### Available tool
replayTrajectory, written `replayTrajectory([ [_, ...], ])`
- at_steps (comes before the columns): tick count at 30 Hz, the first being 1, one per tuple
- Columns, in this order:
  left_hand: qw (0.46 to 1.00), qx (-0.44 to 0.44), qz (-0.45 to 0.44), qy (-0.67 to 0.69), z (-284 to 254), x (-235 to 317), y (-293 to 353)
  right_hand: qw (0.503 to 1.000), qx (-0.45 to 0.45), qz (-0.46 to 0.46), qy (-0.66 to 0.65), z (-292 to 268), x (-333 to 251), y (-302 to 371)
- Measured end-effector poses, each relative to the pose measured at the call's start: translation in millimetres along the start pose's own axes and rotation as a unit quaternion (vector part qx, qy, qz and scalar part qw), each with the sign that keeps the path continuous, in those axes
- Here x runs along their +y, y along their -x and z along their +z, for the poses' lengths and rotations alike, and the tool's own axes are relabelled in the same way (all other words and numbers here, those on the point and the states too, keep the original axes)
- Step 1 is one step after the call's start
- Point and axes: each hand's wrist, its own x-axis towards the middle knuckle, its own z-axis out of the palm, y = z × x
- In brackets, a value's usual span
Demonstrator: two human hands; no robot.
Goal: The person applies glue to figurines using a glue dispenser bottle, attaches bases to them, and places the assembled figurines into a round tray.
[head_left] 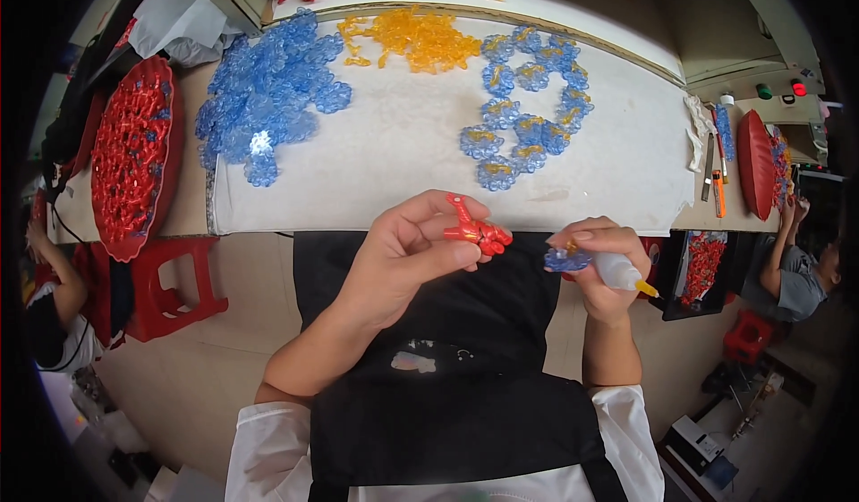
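Note:
My left hand point(380, 256) pinches a small glossy red plastic figure point(481, 233) between thumb and fingers, above the table's near edge. To its right, my right hand point(610, 298) is closed around a small white squeeze bottle point(617, 271) with a yellow tip pointing down to the right. Those same fingers also hold a translucent blue flower-shaped piece point(565, 260) with a bit of yellow on top. The figure and the blue piece are apart. On the white table sheet point(394, 135) lie several similar blue pieces with yellow parts point(499, 173).
A heap of plain blue pieces point(268, 81) lies at the far left, with yellow pieces point(420, 41) beside it. A red tray point(134, 153) full of red figures stands left. Pens point(718, 193) and another red tray point(754, 164) are right. Other people work on both sides.

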Motion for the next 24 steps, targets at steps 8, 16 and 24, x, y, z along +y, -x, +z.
replayTrajectory([
  [8, 0.999, -0.019, -0.029, 0.034, 4, 8, 6, 0.998, -0.057, -0.022, 0.004, 18, 4, -19],
  [16, 0.998, -0.043, -0.035, 0.028, 0, 6, 4, 0.995, -0.067, -0.031, 0.062, 21, 1, -23],
  [24, 0.998, -0.033, -0.053, 0.021, 1, 5, 0, 0.977, -0.118, -0.059, 0.168, 12, -5, -29],
])
